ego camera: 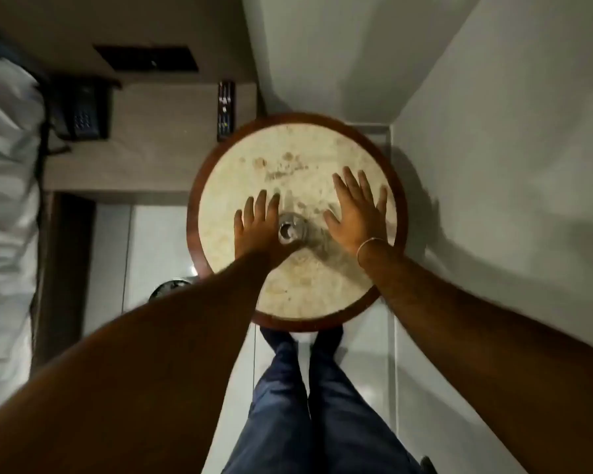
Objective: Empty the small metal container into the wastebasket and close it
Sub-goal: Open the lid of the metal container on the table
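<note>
Head cam, looking straight down: a small shiny metal container (291, 231) sits mid-way on a round table (322, 155) with a mottled cream stone top and dark wood rim. Left hand (257, 224) lies flat just beside it, fingers loosely together. Right hand (358, 210) is flat too, fingers spread, thin bangle (368, 244) on the wrist.

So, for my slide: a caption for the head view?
Both open hands, left and right, flank a small metal container on a round wood-rimmed stone table.
</note>
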Motion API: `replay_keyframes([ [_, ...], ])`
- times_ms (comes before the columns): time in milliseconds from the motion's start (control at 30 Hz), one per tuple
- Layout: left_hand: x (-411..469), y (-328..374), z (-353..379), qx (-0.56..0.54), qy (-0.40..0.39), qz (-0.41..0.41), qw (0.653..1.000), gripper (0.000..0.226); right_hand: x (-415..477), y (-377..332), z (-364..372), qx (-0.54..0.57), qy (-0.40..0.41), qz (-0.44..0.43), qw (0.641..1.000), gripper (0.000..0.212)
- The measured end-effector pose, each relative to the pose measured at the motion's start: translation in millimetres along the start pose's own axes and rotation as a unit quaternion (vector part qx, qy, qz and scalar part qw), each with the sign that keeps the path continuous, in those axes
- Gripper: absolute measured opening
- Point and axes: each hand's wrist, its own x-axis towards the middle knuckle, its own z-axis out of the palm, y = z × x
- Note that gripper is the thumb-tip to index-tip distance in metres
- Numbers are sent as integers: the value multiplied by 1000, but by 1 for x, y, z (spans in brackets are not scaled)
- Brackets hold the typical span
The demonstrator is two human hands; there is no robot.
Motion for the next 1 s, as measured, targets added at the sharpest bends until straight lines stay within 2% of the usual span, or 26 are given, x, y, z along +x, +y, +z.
replay_keyframes([
  [200,52,-15,68,3,-78,-7,997,126,-2,17,95,-11,-69,13,997,71],
  [367,66,-15,85,26,-112,9,993,126,-1,22,116,1,-71,21,997,71],
  [600,62,-17,91,55,-88,34,994,110,0,17,109,7,-69,27,997,67],
  [833,60,-14,92,72,-86,39,993,122,0,13,114,55,-53,61,995,57],
  [1000,49,-8,87,27,-76,42,996,123,-3,20,122,140,-57,121,981,50],
])
